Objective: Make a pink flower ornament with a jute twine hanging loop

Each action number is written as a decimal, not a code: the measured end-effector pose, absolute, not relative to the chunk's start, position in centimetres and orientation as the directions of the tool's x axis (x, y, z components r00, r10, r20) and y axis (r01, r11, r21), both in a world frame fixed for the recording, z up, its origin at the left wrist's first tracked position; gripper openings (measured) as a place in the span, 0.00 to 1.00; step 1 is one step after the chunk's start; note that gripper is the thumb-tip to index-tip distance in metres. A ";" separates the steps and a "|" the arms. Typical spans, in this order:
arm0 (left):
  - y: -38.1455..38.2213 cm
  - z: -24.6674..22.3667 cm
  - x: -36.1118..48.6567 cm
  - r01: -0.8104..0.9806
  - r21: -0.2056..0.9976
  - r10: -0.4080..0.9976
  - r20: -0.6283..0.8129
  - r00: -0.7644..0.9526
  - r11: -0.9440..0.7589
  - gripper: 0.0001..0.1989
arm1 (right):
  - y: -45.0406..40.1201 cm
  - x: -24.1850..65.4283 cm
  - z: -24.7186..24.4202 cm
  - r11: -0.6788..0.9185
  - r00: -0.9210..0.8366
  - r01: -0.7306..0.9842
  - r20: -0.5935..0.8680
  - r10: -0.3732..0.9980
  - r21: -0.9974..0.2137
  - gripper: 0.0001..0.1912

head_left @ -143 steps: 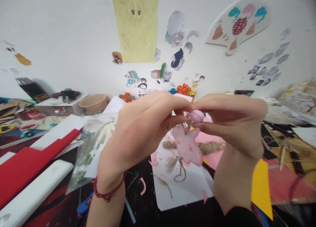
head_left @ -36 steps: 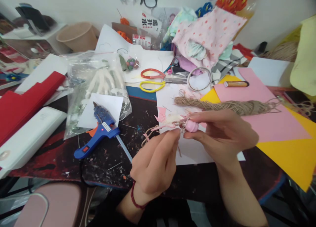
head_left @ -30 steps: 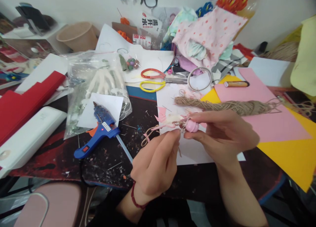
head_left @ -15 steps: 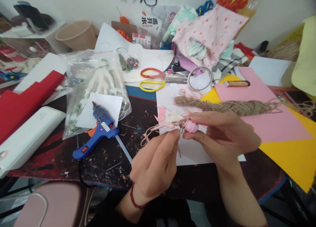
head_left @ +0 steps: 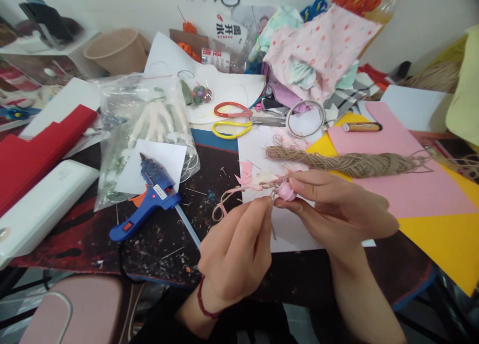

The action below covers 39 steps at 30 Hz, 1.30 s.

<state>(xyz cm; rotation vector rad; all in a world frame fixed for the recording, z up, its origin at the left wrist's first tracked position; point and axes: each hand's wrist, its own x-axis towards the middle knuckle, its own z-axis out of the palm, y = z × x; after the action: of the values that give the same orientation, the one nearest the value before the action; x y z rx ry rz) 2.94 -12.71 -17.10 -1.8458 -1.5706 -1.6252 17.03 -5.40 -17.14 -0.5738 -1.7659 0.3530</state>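
Between the thumb and fingers of my right hand (head_left: 337, 209) is a small round pink bell (head_left: 286, 191), or a bead like one. My left hand (head_left: 239, 249), with a dark red cord on its wrist, pinches thin twine beside it. A loop of that twine (head_left: 220, 206) with pink strips trails off to the left, and a loose end hangs below the fingertips. White paper (head_left: 295, 229) lies under both hands. Just behind them stretches a skein of brown twine (head_left: 355, 163). My fingers partly hide where the twine meets the pink ball.
A blue glue gun (head_left: 155, 189) rests on white paper at the left, near a clear plastic bag (head_left: 112, 119). Scissors (head_left: 232, 129) and a roll of tape (head_left: 306, 118) lie behind the hands. Pink sheets (head_left: 422, 194) and yellow sheets (head_left: 437, 244) cover the right side.
Both hands stay nearly in place, still pinching the twine and the pink ball. The right fingers have shifted slightly around the ball. The view has moved a little.
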 end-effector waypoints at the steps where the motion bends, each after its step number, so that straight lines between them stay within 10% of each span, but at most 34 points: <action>1: -12.7 -17.1 2.9 0.796 0.456 0.555 0.810 -0.187 -0.398 0.10 | -5.4 17.0 -17.1 0.834 -0.189 0.200 0.815 0.547 -0.514 0.21; 39: -11.8 -17.7 2.5 0.698 0.571 0.659 0.728 -0.188 -0.432 0.06 | -5.0 16.8 -16.8 0.880 -0.265 0.291 0.852 0.452 -0.376 0.09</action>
<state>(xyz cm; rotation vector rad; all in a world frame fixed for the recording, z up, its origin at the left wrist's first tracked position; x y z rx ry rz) 2.51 -11.84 -17.71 -1.9791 -1.6550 -1.7312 16.77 -4.96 -16.82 -0.5530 -1.8681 0.1689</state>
